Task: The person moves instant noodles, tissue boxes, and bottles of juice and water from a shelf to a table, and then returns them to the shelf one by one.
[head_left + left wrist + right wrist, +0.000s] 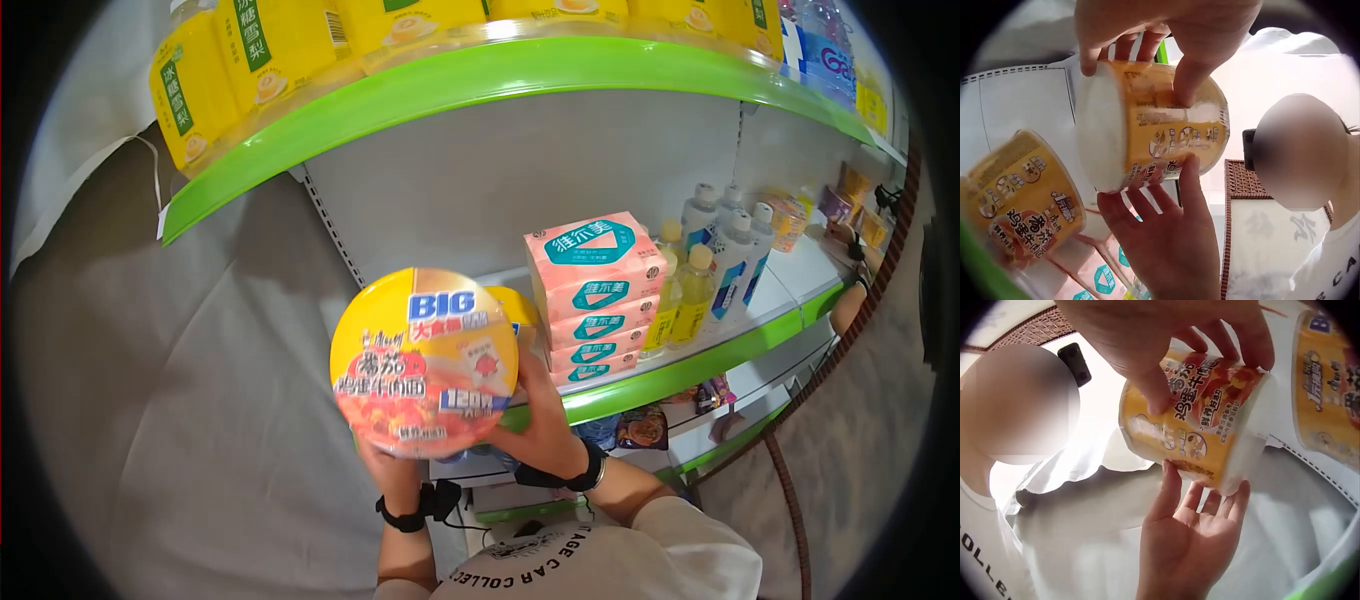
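A large yellow instant noodle tub (425,365), its printed lid facing the head camera, is held up between my two hands in front of the shelf. My left hand (393,478) grips its lower left side, mostly hidden under the tub in the head view. From the other side my right hand (545,425) holds it, thumb and fingers spread round the wall. The left wrist view shows the tub (1154,125) tilted on its side, its pale base facing left. Behind it, a second noodle tub (1029,200) stands on the shelf, largely hidden in the head view.
Pink tissue packs (590,290) are stacked right of the tubs, with yellow drink bottles (690,300) and white-capped bottles (735,255) beyond. Above runs an upper shelf's green edge (520,75) bearing yellow drink packs (285,45). Another person's hand (848,300) is at the far right.
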A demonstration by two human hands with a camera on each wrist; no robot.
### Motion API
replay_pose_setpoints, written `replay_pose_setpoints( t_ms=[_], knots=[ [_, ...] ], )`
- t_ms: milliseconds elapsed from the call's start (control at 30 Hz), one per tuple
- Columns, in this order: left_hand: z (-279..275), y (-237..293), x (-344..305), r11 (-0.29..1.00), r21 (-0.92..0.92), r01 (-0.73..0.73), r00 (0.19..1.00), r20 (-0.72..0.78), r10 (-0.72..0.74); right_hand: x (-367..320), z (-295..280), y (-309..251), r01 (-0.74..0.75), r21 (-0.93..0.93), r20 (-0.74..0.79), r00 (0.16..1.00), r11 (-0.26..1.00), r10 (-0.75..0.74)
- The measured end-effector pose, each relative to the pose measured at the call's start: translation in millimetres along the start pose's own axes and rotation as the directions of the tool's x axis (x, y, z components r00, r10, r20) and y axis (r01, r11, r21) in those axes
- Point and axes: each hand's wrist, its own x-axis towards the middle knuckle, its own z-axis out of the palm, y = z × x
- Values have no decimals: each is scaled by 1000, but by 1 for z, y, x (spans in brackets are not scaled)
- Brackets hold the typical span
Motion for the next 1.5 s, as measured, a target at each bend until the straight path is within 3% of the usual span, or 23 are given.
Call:
replay_pose_setpoints(
  t_ms=[67,100,200,333,500,567,767,933,1033,1133,1267,1333,1400,1433,1500],
  knots=[
    [12,-12,2,990,135,34,989,135,-53,3,-10,1,59,-117,-89,994,991,-69],
    [-5,-1,33,986,168,11,982,186,-43,17,18,2,62,-97,-149,986,993,-76],
    [19,-11,39,996,51,69,954,290,-81,19,10,5,-13,-247,-186,982,969,-34],
    [23,-30,50,998,53,42,911,407,-60,20,16,10,-22,-446,-206,975,895,-79],
    [31,-41,51,992,124,-15,916,400,-36,12,22,15,-29,-550,-160,985,834,-71],
    [32,-46,51,984,159,-75,905,426,0,9,19,15,-26,-549,-137,989,835,-60],
    [37,-54,44,992,112,-63,934,358,19,-1,22,14,-21,-535,-69,997,845,-19],
    [42,-50,40,934,320,-159,940,338,44,-5,22,19,-16,-530,-56,998,848,-17],
    [40,-55,38,931,311,-191,940,331,82,-7,21,19,8,-543,-47,998,839,-40],
    [40,-53,34,963,217,-162,947,308,90,-11,18,13,-3,-496,-48,999,869,-24],
    [25,-33,11,960,239,-146,963,258,82,-31,10,11,49,-361,-55,996,931,-74],
    [8,-28,-5,987,147,-65,970,240,28,-45,7,15,71,-324,-19,996,943,-82],
    [-21,-29,-24,971,240,-18,968,248,-44,-60,8,26,-33,-178,97,994,983,50],
    [-31,-28,-31,946,323,23,959,261,-112,-62,10,30,-39,-164,115,992,986,59],
    [-41,-30,-45,945,324,40,981,167,-99,-68,16,38,-18,-178,208,977,984,55]
  ],
)
